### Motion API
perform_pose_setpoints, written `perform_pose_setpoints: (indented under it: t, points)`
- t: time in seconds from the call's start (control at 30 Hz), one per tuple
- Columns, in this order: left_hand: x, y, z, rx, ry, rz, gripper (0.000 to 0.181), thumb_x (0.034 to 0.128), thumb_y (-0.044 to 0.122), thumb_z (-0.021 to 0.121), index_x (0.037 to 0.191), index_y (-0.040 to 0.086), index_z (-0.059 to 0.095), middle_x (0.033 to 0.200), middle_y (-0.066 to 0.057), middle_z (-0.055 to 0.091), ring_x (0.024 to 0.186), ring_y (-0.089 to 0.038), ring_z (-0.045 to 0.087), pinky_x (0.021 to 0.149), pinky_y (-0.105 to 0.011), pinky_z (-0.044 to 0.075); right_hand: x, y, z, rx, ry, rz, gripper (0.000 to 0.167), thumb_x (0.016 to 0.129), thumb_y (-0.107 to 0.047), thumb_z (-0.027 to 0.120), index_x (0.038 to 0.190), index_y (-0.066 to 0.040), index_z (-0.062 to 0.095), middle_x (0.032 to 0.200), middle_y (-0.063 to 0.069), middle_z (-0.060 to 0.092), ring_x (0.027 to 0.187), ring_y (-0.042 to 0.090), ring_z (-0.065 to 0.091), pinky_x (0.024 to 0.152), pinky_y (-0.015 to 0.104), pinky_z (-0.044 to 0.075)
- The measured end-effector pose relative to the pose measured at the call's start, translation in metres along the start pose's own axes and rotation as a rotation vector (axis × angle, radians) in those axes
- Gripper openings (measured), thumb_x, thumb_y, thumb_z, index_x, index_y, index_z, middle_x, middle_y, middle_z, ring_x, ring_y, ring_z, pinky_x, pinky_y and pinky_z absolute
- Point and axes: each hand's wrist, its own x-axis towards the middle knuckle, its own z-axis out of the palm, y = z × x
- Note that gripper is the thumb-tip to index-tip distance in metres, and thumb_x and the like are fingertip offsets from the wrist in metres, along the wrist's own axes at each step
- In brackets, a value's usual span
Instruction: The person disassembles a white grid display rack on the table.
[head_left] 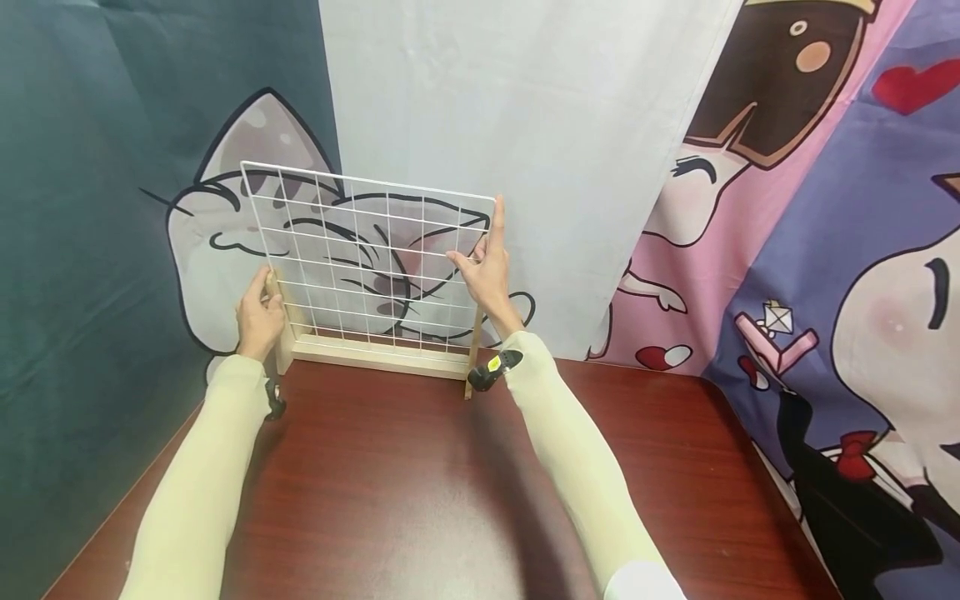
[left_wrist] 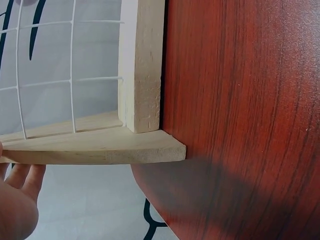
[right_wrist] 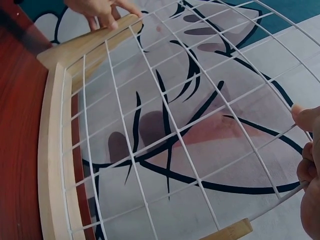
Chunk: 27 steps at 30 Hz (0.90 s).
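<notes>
Table [head_left: 375, 500]: dark red, beneath a wooden stand [head_left: 382, 356].
Left hand [head_left: 260, 321]: grips the stand's left side.
Right hand [head_left: 491, 271]: apart from the left, holds the grid [head_left: 389, 247] by its right edge.
Grid: upright between both hands, on the stand.
Backdrop [head_left: 570, 167]: cartoon cloth behind.

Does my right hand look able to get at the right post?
Probably yes: your right hand holds the grid just above the right post, and nothing seems to block the way, though it may need to loosen its hold first.
</notes>
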Motion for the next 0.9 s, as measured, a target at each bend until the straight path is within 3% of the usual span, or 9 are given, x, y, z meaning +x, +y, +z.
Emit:
perform_pose_setpoints:
  t: [0.27,0.5,0.63,0.73,0.87,0.9]
  points:
    - [-0.0018,0.0009,0.0001,0.009,0.013,0.006,0.06,0.1011,-0.001,0.04,0.157,0.017,0.029,0.156,-0.028,0.036,0.133,-0.053,0.046,0.107,-0.058,0.04,0.0002,0.0013,0.003,0.041,0.024,0.024,0.108,0.086,-0.01,0.078,0.162,-0.027,0.003,0.068,-0.005,0.03,0.06,0.008,0.034,0.057,0.022,0.038]
    - [0.0003,-0.0012,0.0028,-0.002,0.043,0.03,0.06,0.0995,-0.002,0.042,0.155,0.018,0.035,0.152,-0.029,0.041,0.131,-0.054,0.048,0.105,-0.059,0.041,0.0028,-0.0018,0.0062,0.017,0.083,0.054,0.1,0.089,-0.025,0.076,0.161,-0.032,0.007,0.059,-0.006,0.03,0.053,0.007,0.033,0.049,0.023,0.034]
    - [0.0008,-0.001,0.0044,0.004,0.061,0.035,0.059,0.0992,-0.002,0.043,0.154,0.018,0.037,0.151,-0.029,0.042,0.129,-0.053,0.05,0.104,-0.06,0.043,0.004,-0.0039,0.0073,0.002,0.11,0.072,0.098,0.088,-0.029,0.077,0.161,-0.033,0.012,0.059,-0.001,0.029,0.05,0.006,0.029,0.047,0.022,0.032]
    - [-0.0004,-0.0008,0.0052,0.012,0.067,0.035,0.058,0.0993,-0.002,0.044,0.154,0.018,0.037,0.152,-0.027,0.043,0.129,-0.054,0.05,0.102,-0.061,0.043,0.0041,-0.0032,0.0079,0.003,0.125,0.074,0.096,0.088,-0.028,0.078,0.16,-0.031,0.015,0.068,0.005,0.046,0.046,0.003,0.027,0.046,0.021,0.033]
    - [-0.0033,-0.0014,0.0058,0.023,0.068,0.034,0.058,0.0999,0.0,0.043,0.154,0.02,0.037,0.153,-0.025,0.042,0.129,-0.054,0.049,0.101,-0.063,0.043,0.0025,-0.002,0.0087,0.009,0.132,0.071,0.093,0.088,-0.025,0.077,0.16,-0.03,0.018,0.063,0.002,0.05,0.041,0.002,0.028,0.044,0.02,0.033]
    - [-0.004,-0.0019,0.006,0.027,0.069,0.032,0.058,0.1001,0.0,0.044,0.154,0.02,0.037,0.153,-0.025,0.042,0.13,-0.054,0.049,0.101,-0.063,0.043,0.0021,-0.0016,0.0089,0.01,0.131,0.072,0.092,0.088,-0.024,0.076,0.16,-0.029,0.018,0.056,-0.001,0.044,0.04,0.001,0.028,0.043,0.02,0.033]
